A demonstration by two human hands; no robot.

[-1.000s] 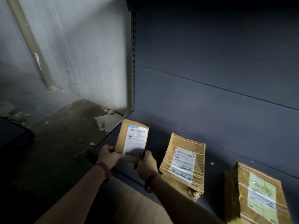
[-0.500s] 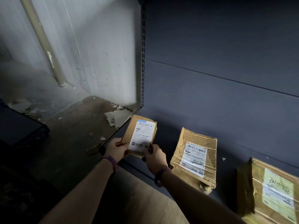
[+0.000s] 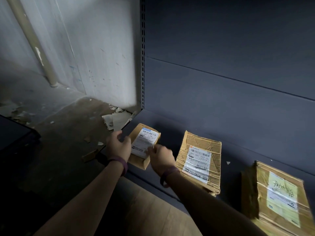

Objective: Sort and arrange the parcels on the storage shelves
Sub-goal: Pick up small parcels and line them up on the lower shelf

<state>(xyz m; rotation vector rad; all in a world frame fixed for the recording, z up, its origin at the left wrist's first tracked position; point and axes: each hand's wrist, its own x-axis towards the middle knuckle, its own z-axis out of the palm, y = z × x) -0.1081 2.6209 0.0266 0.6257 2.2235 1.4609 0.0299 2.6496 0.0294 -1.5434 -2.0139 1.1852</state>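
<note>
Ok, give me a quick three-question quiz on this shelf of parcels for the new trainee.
1. How many parcels lie on the shelf?
2. True or false: the yellow-labelled parcel is the rightmost one.
3. The left hand and right hand are both at which parcel: A leftmost, B middle, C rightmost?
Key: 1 three; 2 true; 3 A, the small parcel.

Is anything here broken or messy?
Yes. The middle parcel on the shelf is crumpled, with wrinkled tape and a torn lower corner. Torn pale scraps also litter the floor by the wall, left of the shelf.
</note>
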